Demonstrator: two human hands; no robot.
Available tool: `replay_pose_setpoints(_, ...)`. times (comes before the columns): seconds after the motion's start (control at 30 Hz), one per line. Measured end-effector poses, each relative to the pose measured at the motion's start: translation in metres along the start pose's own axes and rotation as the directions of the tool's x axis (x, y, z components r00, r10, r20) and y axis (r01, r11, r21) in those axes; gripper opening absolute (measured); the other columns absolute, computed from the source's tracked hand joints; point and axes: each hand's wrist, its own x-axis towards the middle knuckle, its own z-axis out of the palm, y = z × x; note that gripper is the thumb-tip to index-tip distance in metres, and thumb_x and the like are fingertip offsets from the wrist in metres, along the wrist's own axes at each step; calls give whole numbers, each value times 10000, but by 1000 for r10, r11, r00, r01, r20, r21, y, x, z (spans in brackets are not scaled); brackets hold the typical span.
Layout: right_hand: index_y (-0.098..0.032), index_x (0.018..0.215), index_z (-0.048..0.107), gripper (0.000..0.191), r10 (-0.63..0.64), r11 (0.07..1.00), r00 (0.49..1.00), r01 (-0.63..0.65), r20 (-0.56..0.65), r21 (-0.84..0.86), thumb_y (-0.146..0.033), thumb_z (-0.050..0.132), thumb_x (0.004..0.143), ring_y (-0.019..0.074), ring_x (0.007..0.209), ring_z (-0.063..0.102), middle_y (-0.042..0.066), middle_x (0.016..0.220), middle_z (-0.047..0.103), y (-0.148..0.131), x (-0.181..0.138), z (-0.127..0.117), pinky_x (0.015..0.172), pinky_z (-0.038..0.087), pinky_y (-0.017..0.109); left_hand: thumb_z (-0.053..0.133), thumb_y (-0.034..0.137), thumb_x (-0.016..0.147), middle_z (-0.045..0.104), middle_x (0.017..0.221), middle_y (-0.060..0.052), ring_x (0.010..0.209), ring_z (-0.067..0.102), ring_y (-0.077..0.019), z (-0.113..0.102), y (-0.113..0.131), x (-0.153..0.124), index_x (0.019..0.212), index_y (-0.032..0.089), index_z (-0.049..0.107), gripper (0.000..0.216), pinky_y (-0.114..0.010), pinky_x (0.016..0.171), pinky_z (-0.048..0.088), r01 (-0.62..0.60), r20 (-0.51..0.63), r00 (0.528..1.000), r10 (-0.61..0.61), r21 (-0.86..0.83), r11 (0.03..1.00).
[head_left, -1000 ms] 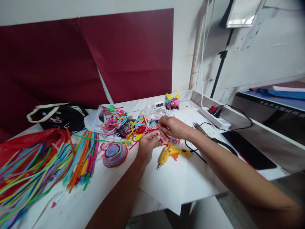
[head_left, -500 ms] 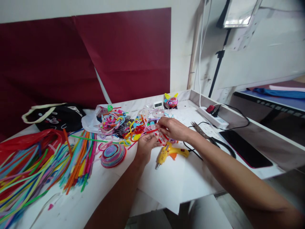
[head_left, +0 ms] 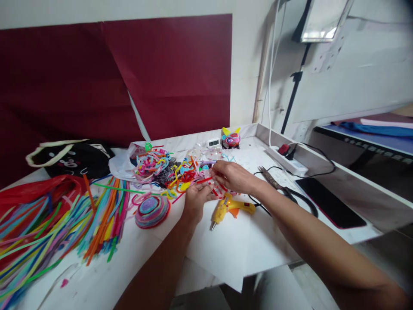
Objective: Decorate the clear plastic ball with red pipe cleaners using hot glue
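Above the white paper, my left hand (head_left: 195,200) is closed, its fingertips pinching a thin red pipe cleaner (head_left: 204,180). My right hand (head_left: 232,176) comes in from the right, its fingers pinched together at the other end of that strip; the exact grip is small and partly hidden. Under my fingers shows a clear piece with red stripes (head_left: 220,188), largely covered by the hands. Just below lies a yellow glue gun (head_left: 226,207), nozzle pointing toward me. Left of my left hand sits a round coiled piece of pipe cleaners (head_left: 152,210) in purple, blue and red.
Bundled pipe cleaners (head_left: 105,219) spread over the left side beside a red bag (head_left: 41,187). Behind my hands lies a heap of coloured scraps (head_left: 151,163). On the right are pliers (head_left: 271,177), a phone (head_left: 329,202) and a power strip (head_left: 288,161). A yellow-eared figure (head_left: 231,138) stands at the back.
The view has shifted slightly. My hands stay at nearly the same spot, with the right fingers a little differently placed over the red strip.
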Motion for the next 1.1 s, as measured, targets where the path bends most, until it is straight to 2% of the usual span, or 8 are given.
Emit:
replay_pose_setpoints(0.63, -140, 862, 595, 131, 9, 1000, 1000, -8, -27, 30, -175, 475, 901, 122, 649, 469, 45, 815, 578, 1, -3, 3, 625, 348, 234, 726, 246, 668, 717, 756, -65, 648, 673, -177, -5, -4, -1, 863, 104, 654, 251, -270, 566, 556, -44, 44, 998, 43, 29, 999)
replay_pose_setpoints(0.93, -135, 902, 630, 161, -48, 997, 997, 52, -68, 65, -109, 471, 888, 150, 740, 547, 70, 863, 611, 4, -6, 6, 701, 408, 250, 744, 267, 675, 700, 742, -44, 622, 656, -152, -5, -3, -1, 871, 114, 664, 261, -263, 554, 559, -36, 52, 998, 36, -4, 999)
replay_pose_setpoints(1.1, -149, 961, 641, 169, -73, 997, 993, 76, -92, 34, -131, 481, 908, 158, 791, 573, 76, 908, 611, 3, -10, 8, 725, 418, 255, 741, 259, 676, 682, 730, -28, 610, 645, -137, -5, -1, -1, 837, 114, 659, 232, -249, 543, 553, -44, 34, 998, 44, -11, 999)
